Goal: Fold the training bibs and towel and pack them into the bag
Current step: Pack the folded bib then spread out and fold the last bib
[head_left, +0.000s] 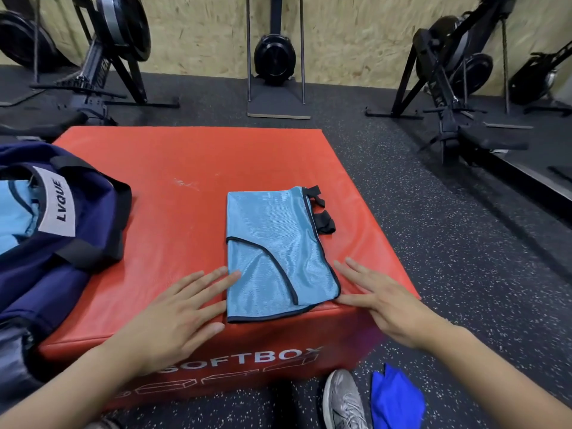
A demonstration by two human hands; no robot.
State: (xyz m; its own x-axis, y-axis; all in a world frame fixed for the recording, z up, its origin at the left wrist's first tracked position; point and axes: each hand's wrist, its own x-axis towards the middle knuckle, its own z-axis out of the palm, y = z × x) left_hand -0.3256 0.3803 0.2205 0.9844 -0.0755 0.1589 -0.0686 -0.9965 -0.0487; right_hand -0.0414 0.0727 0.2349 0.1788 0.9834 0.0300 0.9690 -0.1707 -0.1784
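Note:
A light blue mesh training bib (272,252) with black trim lies folded into a long rectangle on the red soft box (185,162), its black straps sticking out at the far right side. My left hand (176,317) lies flat with straight fingers, fingertips touching the bib's left edge. On the other side my right hand (380,301) is flat too, fingers spread, its thumb at the bib's near right corner. A navy bag (62,243) stands open at the left with light blue fabric (15,218) inside it.
A bright blue cloth (396,400) lies on the speckled black floor beside my grey shoe (343,400). Rowing machines (458,88) and other gym gear stand along the far wooden wall.

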